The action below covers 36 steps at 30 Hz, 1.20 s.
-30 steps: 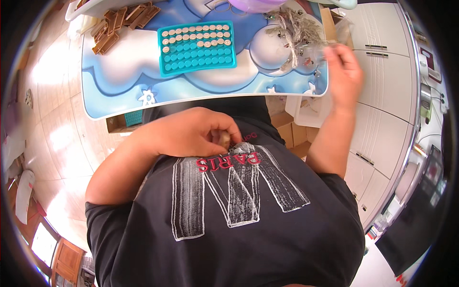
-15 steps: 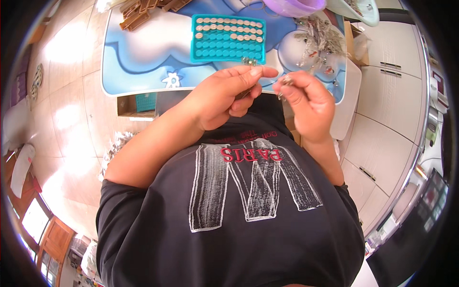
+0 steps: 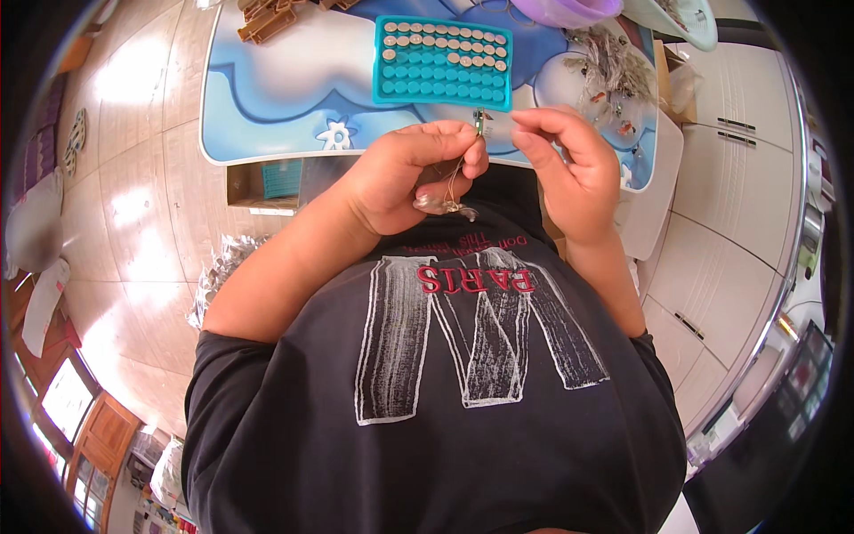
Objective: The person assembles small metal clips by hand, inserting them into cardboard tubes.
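Note:
My left hand [image 3: 400, 169] pinches a small green and metallic piece [image 3: 480, 123] between thumb and forefinger. Thin wires run down from it to a silvery bundle [image 3: 440, 206] that hangs below the palm. Just to the right is my right hand [image 3: 574, 169], thumb and forefinger apart, with nothing visible between them. Beyond both hands lies a teal tray [image 3: 377, 67] with rows of round pockets. Pale round discs [image 3: 440, 41], like button cells, fill its far rows and part of the third; the near pockets hold none.
A tangle of silvery wires [image 3: 614, 67] lies on the blue-patterned table [image 3: 267, 133] at right. Brown pieces [image 3: 267, 20] are at the far left, a purple bowl [image 3: 569, 9] at the far edge. Beneath the table edge sits a box [image 3: 245, 185]. White cabinets [image 3: 729, 196] stand at right.
My right hand's fingers have parted and let go of a small piece. The silvery bundle now hangs below my left hand, whose fingers pinch the green piece. The view has shifted slightly.

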{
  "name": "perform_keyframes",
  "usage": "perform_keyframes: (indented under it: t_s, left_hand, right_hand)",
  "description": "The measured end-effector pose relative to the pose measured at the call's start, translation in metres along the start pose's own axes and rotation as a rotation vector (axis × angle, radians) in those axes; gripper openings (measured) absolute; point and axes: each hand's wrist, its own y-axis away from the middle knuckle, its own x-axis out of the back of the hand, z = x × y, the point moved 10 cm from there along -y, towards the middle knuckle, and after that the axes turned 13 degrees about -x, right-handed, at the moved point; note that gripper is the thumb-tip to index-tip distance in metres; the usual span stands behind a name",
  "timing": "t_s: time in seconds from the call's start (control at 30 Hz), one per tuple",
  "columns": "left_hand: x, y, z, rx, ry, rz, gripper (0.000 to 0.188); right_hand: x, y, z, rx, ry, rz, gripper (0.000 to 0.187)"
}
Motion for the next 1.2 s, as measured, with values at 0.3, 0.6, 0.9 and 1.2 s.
perform_keyframes:
  t_s: [0.3, 0.6, 0.9, 1.2]
  left_hand:
    - [-0.004, 0.007, -0.004, 0.053, 0.193, -0.035, 0.024]
    - [0.027, 0.014, 0.018, -0.112, -0.032, 0.248, 0.030]
    - [0.022, 0.011, 0.021, -0.211, 0.126, 0.157, 0.035]
    - [0.021, 0.013, 0.023, -0.238, 0.106, 0.181, 0.035]
  right_hand:
    - [-0.017, -0.010, -0.009, 0.173, 0.119, -0.032, 0.006]
    - [-0.016, -0.004, -0.025, 0.271, 0.225, 0.083, 0.005]
    - [-0.033, -0.005, -0.024, 0.295, 0.195, 0.120, 0.010]
    - [-0.036, -0.004, -0.033, 0.401, 0.340, 0.166, 0.011]
